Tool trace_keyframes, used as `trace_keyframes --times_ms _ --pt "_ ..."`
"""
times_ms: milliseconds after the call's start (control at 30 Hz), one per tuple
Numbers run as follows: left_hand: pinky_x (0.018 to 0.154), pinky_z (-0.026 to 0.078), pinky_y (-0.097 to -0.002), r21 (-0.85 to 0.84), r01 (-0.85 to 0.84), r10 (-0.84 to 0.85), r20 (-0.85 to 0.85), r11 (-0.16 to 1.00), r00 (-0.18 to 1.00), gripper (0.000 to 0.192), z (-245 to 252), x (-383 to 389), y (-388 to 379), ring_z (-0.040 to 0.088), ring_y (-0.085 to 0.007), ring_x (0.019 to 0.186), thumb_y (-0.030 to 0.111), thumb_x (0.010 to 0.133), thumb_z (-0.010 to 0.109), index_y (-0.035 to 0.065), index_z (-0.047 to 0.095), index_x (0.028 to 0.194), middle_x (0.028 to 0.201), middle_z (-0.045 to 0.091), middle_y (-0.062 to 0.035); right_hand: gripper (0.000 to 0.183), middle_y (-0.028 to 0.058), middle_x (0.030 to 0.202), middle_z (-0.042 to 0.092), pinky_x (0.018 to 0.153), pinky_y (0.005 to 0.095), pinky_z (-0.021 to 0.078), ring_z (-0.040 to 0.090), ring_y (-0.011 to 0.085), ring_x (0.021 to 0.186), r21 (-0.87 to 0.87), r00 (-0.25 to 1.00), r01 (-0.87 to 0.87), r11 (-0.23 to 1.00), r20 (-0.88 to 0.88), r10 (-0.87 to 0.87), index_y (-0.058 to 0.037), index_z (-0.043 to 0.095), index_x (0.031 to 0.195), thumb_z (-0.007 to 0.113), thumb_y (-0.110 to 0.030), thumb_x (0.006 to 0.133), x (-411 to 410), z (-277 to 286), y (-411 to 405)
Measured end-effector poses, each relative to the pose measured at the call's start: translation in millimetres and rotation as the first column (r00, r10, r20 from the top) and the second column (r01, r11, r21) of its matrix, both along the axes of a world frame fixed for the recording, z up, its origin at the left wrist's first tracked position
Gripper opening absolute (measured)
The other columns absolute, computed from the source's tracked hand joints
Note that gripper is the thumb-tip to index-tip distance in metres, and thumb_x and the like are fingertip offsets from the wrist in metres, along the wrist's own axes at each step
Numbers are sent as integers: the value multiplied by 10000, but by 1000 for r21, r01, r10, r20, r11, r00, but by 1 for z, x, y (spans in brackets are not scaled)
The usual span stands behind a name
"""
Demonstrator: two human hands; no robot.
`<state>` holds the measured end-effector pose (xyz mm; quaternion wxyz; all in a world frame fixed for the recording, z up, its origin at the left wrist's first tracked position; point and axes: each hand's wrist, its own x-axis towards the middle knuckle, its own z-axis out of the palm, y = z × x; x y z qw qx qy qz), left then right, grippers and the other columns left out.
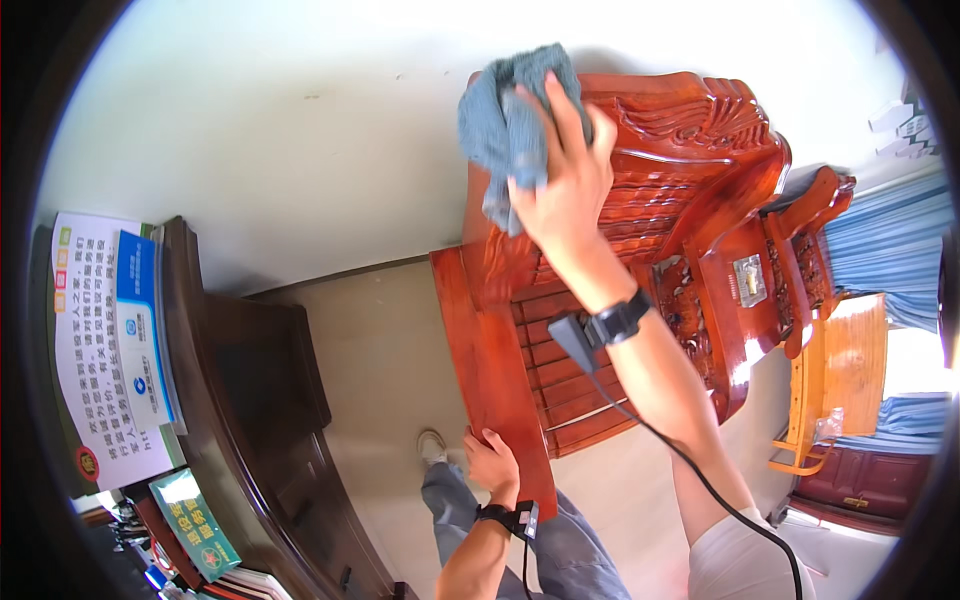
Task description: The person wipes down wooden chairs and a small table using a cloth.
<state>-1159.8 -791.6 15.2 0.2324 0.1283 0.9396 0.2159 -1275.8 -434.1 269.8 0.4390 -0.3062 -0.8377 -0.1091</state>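
A blue-grey cloth [491, 124] is bunched in my right hand [566, 187], high up at the near end of the backrest. The cloth covers that top corner of the carved, glossy red-brown wooden settee [675, 139]. My right fingers are spread over the folds and slightly blurred. Lower down, my left hand [491, 465] lies on the outer edge of the settee's broad flat armrest [495, 367], near its front end. Its fingertips reach over the edge, and whether they grip is unclear. Both wrists carry black straps with small devices and cables.
A dark wooden desk [247, 367] stands on my left, with a printed sign [105, 337] and a green booklet [196, 525]. The white wall [300, 150] runs behind the settee. Further right are a wooden side table with a glass ashtray [748, 281], another chair and blue curtains [889, 225].
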Motion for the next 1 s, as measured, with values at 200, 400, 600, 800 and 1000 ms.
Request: trace_keyframes --times_ms 200,400,600,800,1000 --pt "717 542 -565 -73 -13 12 -21 997 1000 441 6 3 -2 675 -441 930 400 1031 416 59 553 1275 1154 670 -186 427 82 1541 472 966 511 481 463 439 1192 -64 997 -5 998 -83 -1 -182 727 1281 671 -348 890 37 -100 -61" --pt "746 542 -586 -161 9 -2 45 987 999 466 7 9 13 672 -444 954 421 1037 398 49 535 1282 1184 644 -186 554 88 1524 405 964 529 476 473 449 1179 -387 982 12 922 180 62 -174 699 1297 768 -172 747 84 -232 -116" --pt "736 519 -594 -127 -30 26 -27 992 999 440 11 8 7 657 -485 922 425 1028 418 31 537 1186 1122 663 -227 587 95 1463 450 904 475 527 502 392 1150 -776 912 141 615 344 225 -136 669 1315 771 -163 737 104 -243 -147" --pt "751 551 -547 -101 -17 17 -3 995 1000 417 12 2 8 680 -417 948 383 1013 455 69 550 1270 1167 657 -169 396 85 1179 689 879 376 544 662 185 1006 -858 861 -416 -301 -265 -435 -7 636 1266 711 -192 924 146 -188 -122" --pt "745 561 -506 21 -57 57 4 998 998 430 7 -5 -1 671 -389 953 367 1008 483 35 569 1269 1090 646 -163 701 155 1441 553 1064 394 458 567 248 1221 -739 929 -370 563 -294 224 1 451 1471 642 20 797 80 60 -56"
